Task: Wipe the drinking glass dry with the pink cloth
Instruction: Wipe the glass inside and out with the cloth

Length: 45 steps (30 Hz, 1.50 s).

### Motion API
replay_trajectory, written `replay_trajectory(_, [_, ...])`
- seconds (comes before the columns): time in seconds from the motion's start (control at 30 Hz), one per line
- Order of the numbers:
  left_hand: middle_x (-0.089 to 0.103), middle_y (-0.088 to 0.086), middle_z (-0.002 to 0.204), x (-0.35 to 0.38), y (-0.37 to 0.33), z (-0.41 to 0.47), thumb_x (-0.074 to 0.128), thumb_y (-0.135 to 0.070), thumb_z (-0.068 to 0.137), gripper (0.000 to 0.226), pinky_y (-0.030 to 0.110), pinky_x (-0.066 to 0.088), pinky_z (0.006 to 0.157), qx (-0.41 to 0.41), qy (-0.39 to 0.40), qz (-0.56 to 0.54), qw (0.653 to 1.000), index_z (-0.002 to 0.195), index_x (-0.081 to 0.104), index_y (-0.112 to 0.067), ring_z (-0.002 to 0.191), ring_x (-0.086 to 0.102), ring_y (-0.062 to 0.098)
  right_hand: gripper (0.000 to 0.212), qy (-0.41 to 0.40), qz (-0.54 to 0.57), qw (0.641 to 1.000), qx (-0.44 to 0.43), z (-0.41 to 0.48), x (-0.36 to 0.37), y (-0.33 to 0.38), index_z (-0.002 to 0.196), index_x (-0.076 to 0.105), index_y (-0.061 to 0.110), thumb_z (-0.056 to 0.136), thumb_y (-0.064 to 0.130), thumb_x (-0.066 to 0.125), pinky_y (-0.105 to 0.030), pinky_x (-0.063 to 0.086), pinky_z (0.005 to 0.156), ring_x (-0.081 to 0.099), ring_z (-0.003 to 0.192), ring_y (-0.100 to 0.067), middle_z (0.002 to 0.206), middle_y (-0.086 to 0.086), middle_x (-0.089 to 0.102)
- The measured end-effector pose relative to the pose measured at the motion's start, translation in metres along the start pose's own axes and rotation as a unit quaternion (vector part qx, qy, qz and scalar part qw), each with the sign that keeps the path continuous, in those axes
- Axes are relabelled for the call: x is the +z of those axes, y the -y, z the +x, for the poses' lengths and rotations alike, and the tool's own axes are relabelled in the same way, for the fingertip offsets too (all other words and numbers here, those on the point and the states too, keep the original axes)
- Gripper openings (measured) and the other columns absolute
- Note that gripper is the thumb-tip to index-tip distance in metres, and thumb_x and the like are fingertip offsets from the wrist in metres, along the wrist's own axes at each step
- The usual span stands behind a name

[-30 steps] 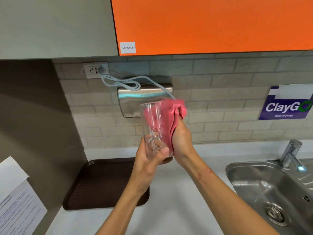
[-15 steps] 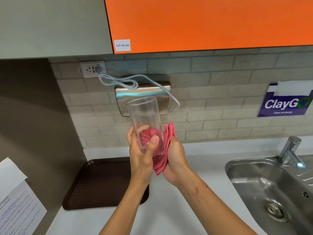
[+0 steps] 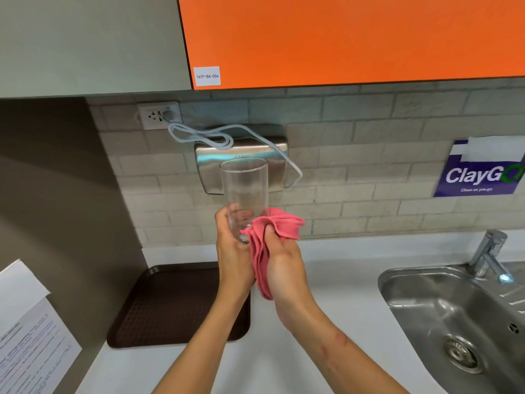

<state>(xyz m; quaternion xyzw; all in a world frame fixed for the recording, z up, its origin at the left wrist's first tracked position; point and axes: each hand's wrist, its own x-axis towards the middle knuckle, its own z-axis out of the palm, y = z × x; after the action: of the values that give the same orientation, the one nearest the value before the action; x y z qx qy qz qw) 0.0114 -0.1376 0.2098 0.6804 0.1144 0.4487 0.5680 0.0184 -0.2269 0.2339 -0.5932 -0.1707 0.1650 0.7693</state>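
Observation:
A tall clear drinking glass stands upright in the air above the counter, mouth up. My left hand grips its lower part, fingers curled round the base. Bunched in my right hand is the pink cloth, which lies against the glass's lower right side and base. The cloth's folds stick out above my right fingers and hang down between my two hands. The bottom of the glass is partly hidden by my fingers and the cloth.
A dark brown tray lies on the white counter below my left arm. A steel sink with a tap sits at the right. A steel hand dryer with a looped cable hangs on the tiled wall behind the glass. Papers hang at left.
The cloth came down from high beside the glass to its base. The cloth has come out to the glass's right side, and the glass now stands straighter.

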Motion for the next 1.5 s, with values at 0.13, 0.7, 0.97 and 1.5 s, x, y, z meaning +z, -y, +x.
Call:
replay_trajectory(0.13, [0.065,-0.002,0.099,-0.002,-0.003,-0.004,0.067,-0.041,0.090,0.050,0.024,0.054,0.073,0.039,0.025,0.023,0.999,0.125,0.049,-0.009,0.083,0.064,0.005,0.037,0.019,-0.087,0.988,-0.123,0.000,0.004,0.010,0.145,0.055,0.023,0.113,0.034,0.041,-0.032,0.051,0.111,0.065,0.121,-0.005,0.129,0.005,0.069])
replay_trajectory(0.7, [0.058,0.026,0.128,-0.009,-0.020,-0.010,0.060,-0.059,0.085,0.066,0.047,0.054,0.103,-0.017,0.090,-0.065,0.994,0.124,0.058,-0.006,0.118,0.063,0.034,0.027,0.123,0.006,0.977,-0.174,0.008,-0.026,0.010,0.109,0.072,0.025,0.107,0.019,0.046,-0.011,0.055,0.078,0.074,0.088,0.003,0.090,0.016,0.079])
replay_trajectory(0.97, [0.048,0.016,0.143,-0.008,-0.023,-0.004,0.059,-0.077,0.085,0.074,0.051,0.050,0.108,0.011,0.076,-0.091,0.993,0.121,0.066,-0.014,0.132,0.056,0.028,0.037,0.059,0.210,0.975,-0.032,0.013,-0.016,0.021,0.114,0.080,0.019,0.102,0.043,0.055,-0.045,0.059,0.101,0.075,0.111,-0.028,0.117,-0.013,0.078])
replay_trajectory(1.5, [0.063,-0.002,0.129,-0.022,0.006,-0.002,0.072,-0.072,0.075,0.063,0.034,0.059,0.090,0.021,0.018,0.032,0.999,0.127,0.055,-0.041,0.118,0.064,0.022,0.046,0.066,0.221,0.961,0.150,-0.011,-0.030,0.004,0.134,0.066,0.004,0.113,0.034,0.040,-0.050,0.050,0.113,0.070,0.123,-0.033,0.130,-0.018,0.073])
